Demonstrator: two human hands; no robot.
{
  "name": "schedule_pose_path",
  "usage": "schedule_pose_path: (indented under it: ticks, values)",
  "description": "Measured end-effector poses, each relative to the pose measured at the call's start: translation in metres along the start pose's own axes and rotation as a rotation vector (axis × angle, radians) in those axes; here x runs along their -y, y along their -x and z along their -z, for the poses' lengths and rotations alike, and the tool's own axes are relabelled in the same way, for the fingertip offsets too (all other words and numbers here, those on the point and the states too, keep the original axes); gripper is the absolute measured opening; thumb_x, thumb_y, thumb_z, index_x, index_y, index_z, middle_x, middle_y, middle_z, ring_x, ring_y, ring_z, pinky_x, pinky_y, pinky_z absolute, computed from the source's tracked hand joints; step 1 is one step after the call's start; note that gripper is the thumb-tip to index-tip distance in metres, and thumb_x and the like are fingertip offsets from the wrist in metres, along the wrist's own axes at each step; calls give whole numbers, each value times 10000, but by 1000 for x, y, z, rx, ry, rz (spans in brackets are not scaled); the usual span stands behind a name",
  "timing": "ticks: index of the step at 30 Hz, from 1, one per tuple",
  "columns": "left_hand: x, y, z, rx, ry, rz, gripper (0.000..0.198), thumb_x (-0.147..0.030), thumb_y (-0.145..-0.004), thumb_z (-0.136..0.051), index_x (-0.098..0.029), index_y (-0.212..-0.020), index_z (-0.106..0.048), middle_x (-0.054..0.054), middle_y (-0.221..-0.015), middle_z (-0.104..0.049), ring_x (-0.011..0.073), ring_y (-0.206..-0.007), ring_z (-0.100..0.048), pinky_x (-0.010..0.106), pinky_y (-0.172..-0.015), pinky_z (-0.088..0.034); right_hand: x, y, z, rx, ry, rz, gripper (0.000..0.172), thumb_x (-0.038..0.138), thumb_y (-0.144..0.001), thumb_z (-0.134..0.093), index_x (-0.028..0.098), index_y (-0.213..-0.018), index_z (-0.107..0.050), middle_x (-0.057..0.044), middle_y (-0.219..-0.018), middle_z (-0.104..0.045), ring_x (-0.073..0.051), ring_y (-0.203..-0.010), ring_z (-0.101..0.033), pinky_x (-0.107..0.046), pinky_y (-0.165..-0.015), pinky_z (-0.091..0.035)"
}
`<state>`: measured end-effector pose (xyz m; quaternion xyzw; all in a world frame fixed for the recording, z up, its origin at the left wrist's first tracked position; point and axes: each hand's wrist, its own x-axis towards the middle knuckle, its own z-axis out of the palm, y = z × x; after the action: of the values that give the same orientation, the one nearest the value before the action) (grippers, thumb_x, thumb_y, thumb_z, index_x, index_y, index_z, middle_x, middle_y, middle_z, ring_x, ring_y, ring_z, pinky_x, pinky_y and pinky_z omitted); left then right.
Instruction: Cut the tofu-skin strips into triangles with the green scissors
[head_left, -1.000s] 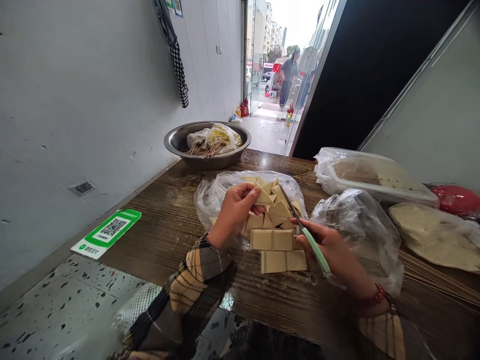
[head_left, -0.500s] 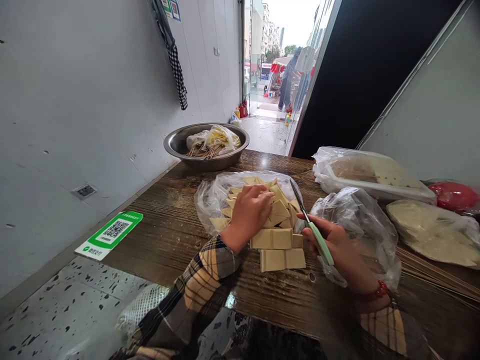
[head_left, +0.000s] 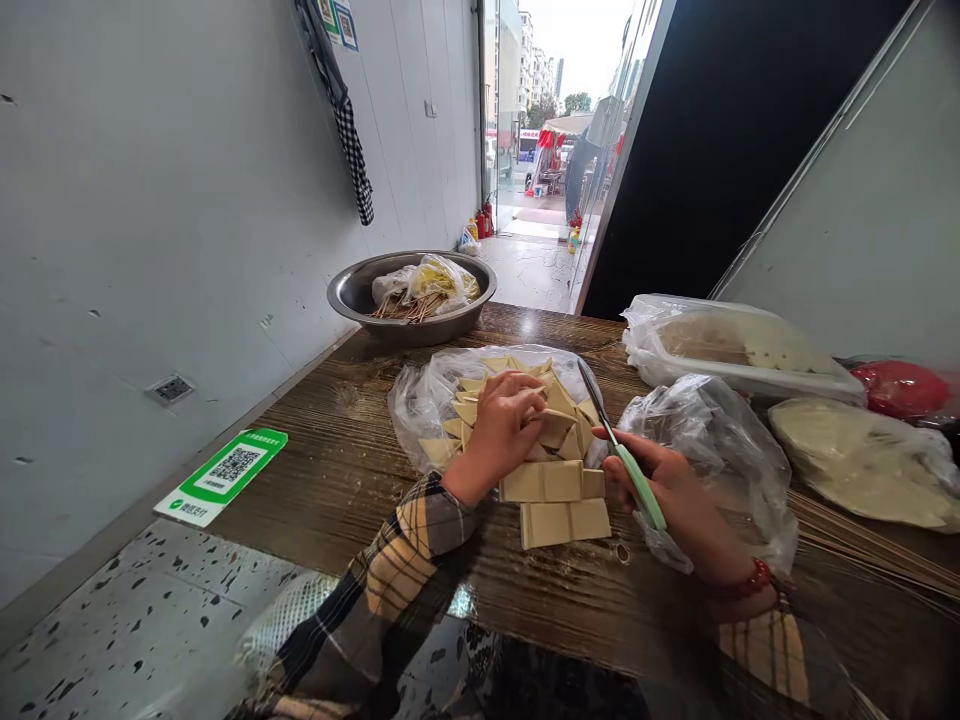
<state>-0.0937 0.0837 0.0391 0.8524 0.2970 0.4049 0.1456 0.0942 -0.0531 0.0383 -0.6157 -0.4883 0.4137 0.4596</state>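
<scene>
My left hand [head_left: 504, 425] is closed, its fingers pinching a triangular piece of pale yellow tofu skin [head_left: 556, 426] on the heap of cut triangles [head_left: 480, 395] that lies on a clear plastic bag [head_left: 420, 395]. My right hand [head_left: 664, 490] grips a small knife with a light green handle [head_left: 636, 485]; its blade [head_left: 592, 395] points up and away over the heap. Just below the heap, flat rectangular tofu sheets [head_left: 564, 520] lie on the dark wooden table [head_left: 330, 460].
A metal basin [head_left: 352, 290] with bagged skewers stands at the table's far end. At the right are a crumpled plastic bag [head_left: 712, 440], a bagged white tray [head_left: 735, 345], a red lid [head_left: 900, 385], a bagged pale sheet [head_left: 862, 460] and bamboo skewers [head_left: 870, 545]. A green QR card [head_left: 221, 475] lies on the left ledge.
My left hand, which held a triangle piece raised a second ago, has come down onto the heap and now pinches a piece there. The right hand with the knife has shifted slightly right.
</scene>
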Motion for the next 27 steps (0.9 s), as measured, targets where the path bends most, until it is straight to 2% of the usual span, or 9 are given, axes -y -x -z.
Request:
schedule_pose_path:
  ticks: [3,6,8,12,16,18,21,24,27]
  values:
    - [4,-4,6,-160,157,157,70,-177,-728,-717,-203,-763,-661,34,-946,-658,193,-943,-564,352,-892,-426,1,1,1,-4,-4,7,625,496,-822,-658,136,-1327,-580,33,-628,-545,-112,-482,-482,-256,-455,-425]
    - [6,-5,12,-263,358,313,87,-217,-732,-709,-195,-801,-660,-12,-765,-571,134,-727,-515,260,-692,-420,2,2,1,4,2,6,612,494,-823,-657,144,-1321,-590,30,-636,-547,-112,-485,-480,-255,-457,-423]
    - [5,-5,14,-295,478,390,101,-236,-744,-694,-192,-825,-655,-44,-671,-501,104,-627,-459,224,-603,-375,3,3,0,13,12,8,596,490,-826,-654,145,-1309,-600,27,-643,-549,-111,-481,-478,-255,-460,-419]
    - [-2,-4,17,-348,576,472,138,-254,-732,-706,-193,-842,-648,-75,-584,-449,77,-549,-421,194,-535,-333,2,2,-2,36,51,25,566,480,-835,-644,149,-1293,-615,27,-630,-551,-118,-492,-495,-258,-481,-424]
    - [-9,-3,20,-287,723,549,240,-338,-764,-690,-201,-943,-608,-95,-539,-481,64,-424,-424,186,-445,-332,5,2,-2,37,134,44,578,498,-841,-628,130,-1288,-621,18,-637,-570,-117,-492,-495,-256,-490,-422]
    - [-10,-3,20,-243,817,549,266,-364,-783,-667,-197,-977,-593,-74,-590,-565,75,-433,-500,195,-464,-406,7,2,-3,31,169,48,595,513,-837,-623,118,-1282,-627,11,-641,-583,-120,-494,-500,-259,-496,-430]
    - [-10,-4,19,-240,901,526,222,-296,-766,-661,-173,-945,-620,-12,-762,-671,106,-617,-637,232,-612,-525,10,3,-3,25,196,39,634,527,-820,-628,108,-1296,-622,5,-644,-601,-126,-477,-514,-263,-489,-443]
    - [-9,-4,18,-243,966,522,215,-241,-744,-646,-153,-940,-648,18,-871,-695,128,-749,-672,278,-744,-562,10,2,-4,16,237,47,625,509,-813,-630,108,-1292,-634,-19,-678,-649,-146,-503,-555,-271,-497,-462]
    - [-8,-3,18,-213,1038,519,227,-304,-780,-632,-146,-941,-658,30,-902,-687,139,-778,-670,306,-771,-567,9,1,-3,-12,316,94,584,493,-796,-642,111,-1235,-680,-82,-821,-734,-215,-675,-649,-305,-591,-512]
